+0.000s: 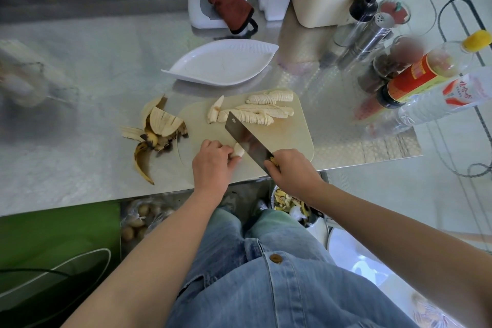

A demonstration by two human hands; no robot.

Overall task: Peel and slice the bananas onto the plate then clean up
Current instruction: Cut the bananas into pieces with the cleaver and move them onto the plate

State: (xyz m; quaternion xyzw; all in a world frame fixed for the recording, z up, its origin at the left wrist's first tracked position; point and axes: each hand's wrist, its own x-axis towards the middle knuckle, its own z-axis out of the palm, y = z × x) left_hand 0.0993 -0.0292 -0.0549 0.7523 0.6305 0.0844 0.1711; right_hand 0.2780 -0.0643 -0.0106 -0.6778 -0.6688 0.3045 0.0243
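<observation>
A beige cutting board (pixel 290 136) lies near the table's front edge. Rows of sliced banana (pixel 255 112) rest on its far half. My left hand (pixel 213 162) pins a short banana piece (pixel 238 151) on the board's near edge. My right hand (pixel 290 170) grips the handle of a cleaver (pixel 246 141), whose blade stands right beside that piece. A white leaf-shaped plate (pixel 223 64) sits behind the board with nothing on it. Banana peels (pixel 154 133) lie left of the board.
Bottles, shakers and jars (pixel 399 61) crowd the table's right side. A dark red cloth (pixel 229 5) lies on a white box at the back. A bin with peel scraps (pixel 290 202) stands below the table edge by my legs.
</observation>
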